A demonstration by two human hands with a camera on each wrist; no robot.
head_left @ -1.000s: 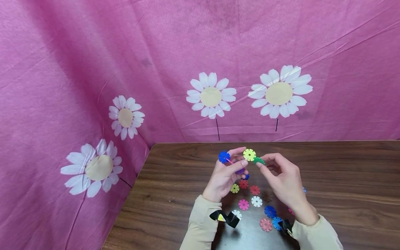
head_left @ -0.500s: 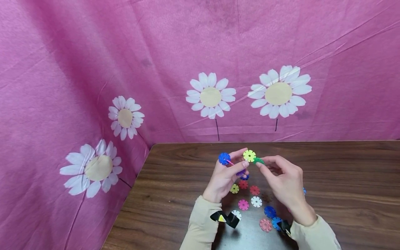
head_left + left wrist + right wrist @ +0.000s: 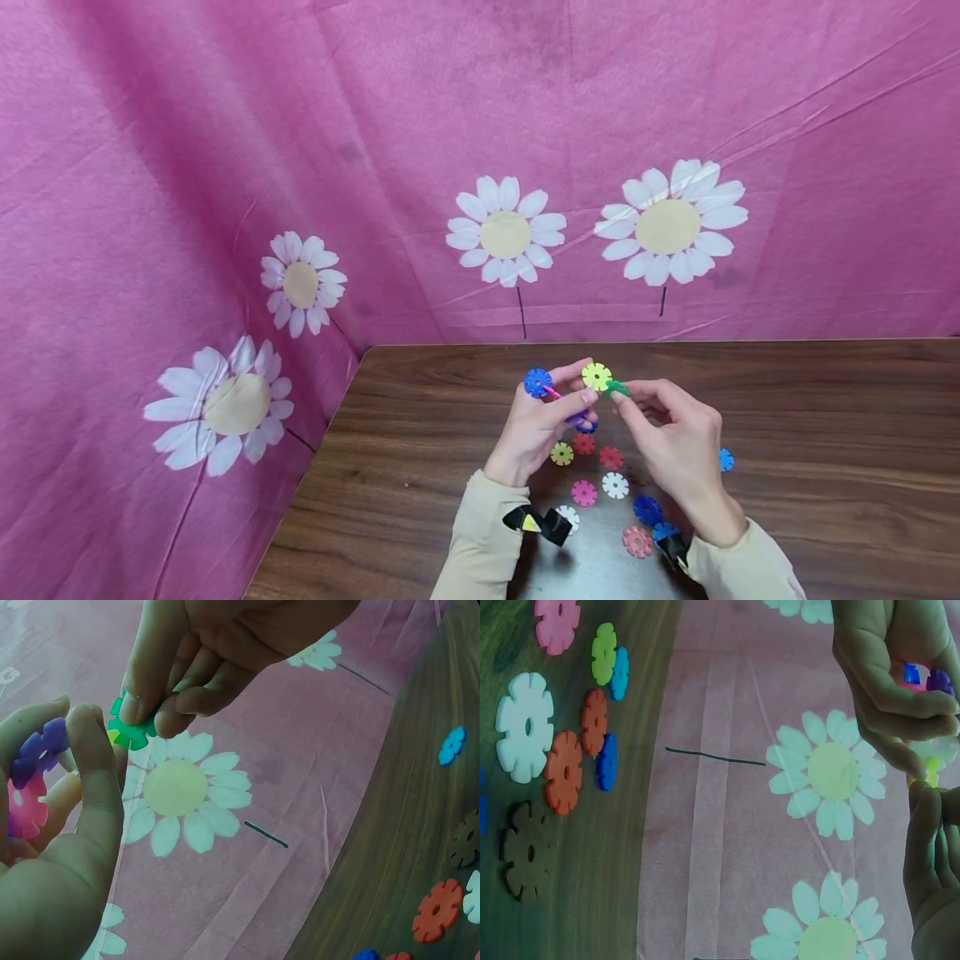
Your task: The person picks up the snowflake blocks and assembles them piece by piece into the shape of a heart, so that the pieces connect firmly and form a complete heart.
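Observation:
Above the table, my left hand (image 3: 528,429) pinches a chain of notched plastic discs between thumb and fingers. A blue disc (image 3: 537,383) sits at the chain's left end, then come a pink disc (image 3: 28,806) and a purple disc (image 3: 41,750). At the right end a yellow disc (image 3: 597,377) faces the head camera. My right hand (image 3: 682,437) pinches a green disc (image 3: 618,388) against the yellow one's lower right edge, roughly edge-on. Whether their notches are fully engaged cannot be told. Fingers partly cover the middle of the chain.
Several loose discs lie on the wooden table (image 3: 420,467) beneath my hands, among them a white disc (image 3: 615,485), a magenta disc (image 3: 584,493) and a salmon disc (image 3: 637,542). A light blue disc (image 3: 726,459) lies right of my right hand. A pink flowered cloth (image 3: 405,167) hangs behind.
My right hand has moved slightly down and left with the green disc, uncovering more of the light blue disc. The yellow disc has dropped a little; the left hand has barely moved.

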